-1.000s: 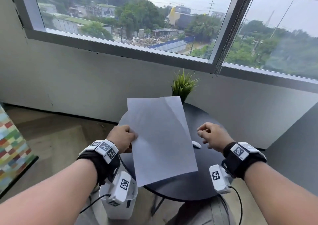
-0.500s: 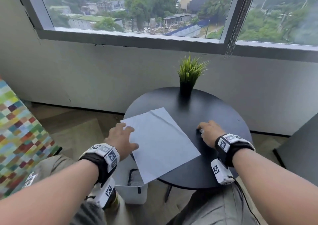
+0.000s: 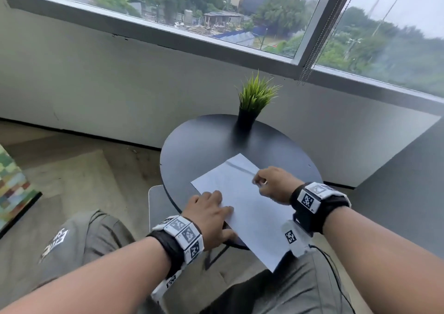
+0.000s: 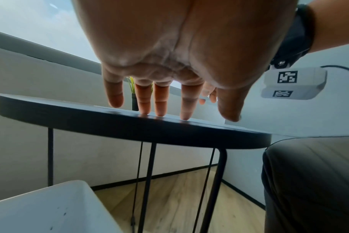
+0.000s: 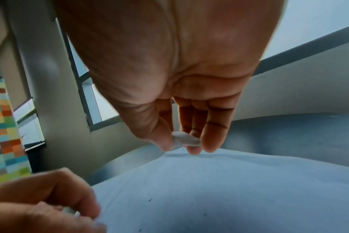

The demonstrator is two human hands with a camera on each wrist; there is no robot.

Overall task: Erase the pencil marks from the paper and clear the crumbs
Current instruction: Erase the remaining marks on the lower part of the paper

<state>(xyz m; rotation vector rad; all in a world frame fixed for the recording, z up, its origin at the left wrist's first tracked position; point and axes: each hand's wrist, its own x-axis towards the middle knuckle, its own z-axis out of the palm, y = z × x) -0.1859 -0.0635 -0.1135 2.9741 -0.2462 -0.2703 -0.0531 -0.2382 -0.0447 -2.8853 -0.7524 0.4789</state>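
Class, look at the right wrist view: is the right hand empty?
No, the right hand pinches a small white eraser between thumb and fingers just above the paper.

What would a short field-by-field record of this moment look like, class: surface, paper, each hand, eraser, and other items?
surface: round black table
paper: white sheet lying on the table, its near corner hanging past the edge
left hand: left hand with straight fingers pressing the sheet's left edge
right hand: right hand over the sheet's far part, pinching the eraser
eraser: small white eraser between thumb and fingertips, just above the paper
other items: potted grass plant at the table's far side; white bin under the table
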